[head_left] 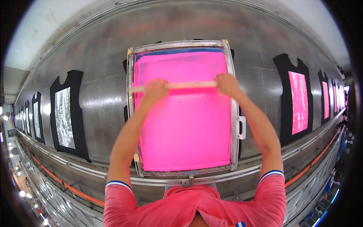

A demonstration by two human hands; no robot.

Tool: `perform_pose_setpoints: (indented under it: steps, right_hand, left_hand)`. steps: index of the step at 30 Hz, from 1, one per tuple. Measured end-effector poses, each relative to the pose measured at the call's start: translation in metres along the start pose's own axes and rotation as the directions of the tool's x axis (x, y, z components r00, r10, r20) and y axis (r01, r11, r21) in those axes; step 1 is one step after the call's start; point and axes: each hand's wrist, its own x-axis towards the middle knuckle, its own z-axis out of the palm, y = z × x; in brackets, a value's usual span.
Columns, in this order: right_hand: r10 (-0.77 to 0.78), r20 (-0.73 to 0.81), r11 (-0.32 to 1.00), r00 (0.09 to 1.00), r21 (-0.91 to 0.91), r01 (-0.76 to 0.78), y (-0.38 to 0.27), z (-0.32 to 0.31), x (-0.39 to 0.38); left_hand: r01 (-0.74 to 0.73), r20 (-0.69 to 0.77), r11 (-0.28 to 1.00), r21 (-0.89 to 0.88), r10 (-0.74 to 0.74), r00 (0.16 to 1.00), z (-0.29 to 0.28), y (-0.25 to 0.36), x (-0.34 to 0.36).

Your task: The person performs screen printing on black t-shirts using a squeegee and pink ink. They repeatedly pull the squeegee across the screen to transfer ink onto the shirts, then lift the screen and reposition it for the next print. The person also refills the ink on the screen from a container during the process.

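A metal-framed printing screen [183,128] covered in bright pink ink lies over the middle of the long table, with edges of black fabric showing from under it. My left hand [156,89] is closed on the left part of a long, pale squeegee [191,84] that lies crosswise over the upper half of the screen. My right hand [227,84] grips the same squeegee near its right end. Both hands are slightly blurred. A white handle [241,127] sticks out from the frame's right side.
Black shirt panels with white prints [65,117] line the metal table [102,94] to the left; panels with pink prints [297,102] line it to the right. A rail [98,172] and an orange strip [75,191] run along the near side.
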Motion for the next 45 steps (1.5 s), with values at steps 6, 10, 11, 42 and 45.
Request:
perform_pose_setpoints:
  steps: [6, 10, 11, 42, 45]
  right_hand:
    - [0.024, 0.054, 0.997, 0.998, -0.077, -0.02, 0.034, -0.052, 0.112]
    - [0.026, -0.038, 0.999, 0.999, -0.045, -0.028, 0.041, -0.035, 0.128]
    - [0.038, -0.053, 0.999, 0.998, -0.038, -0.04, 0.037, -0.035, 0.123]
    - [-0.018, -0.126, 0.979, 0.992, 0.2, 0.043, -0.15, 0.055, -0.336]
    - [-0.021, -0.137, 0.98, 0.99, 0.191, 0.048, -0.153, 0.054, -0.342]
  left_hand:
    - [-0.008, -0.09, 0.971, 0.237, 0.03, 0.995, -0.054, -0.093, 0.097]
    - [0.024, -0.091, 0.971, 0.24, -0.002, 0.996, -0.049, -0.099, 0.114]
    - [0.038, -0.075, 0.968, 0.249, -0.02, 0.997, -0.049, -0.096, 0.111]
    - [-0.034, -0.226, 0.999, 0.013, 0.036, 0.974, 0.084, 0.031, -0.377]
    - [-0.036, -0.208, 0.999, 0.026, 0.041, 0.977, 0.083, 0.033, -0.382]
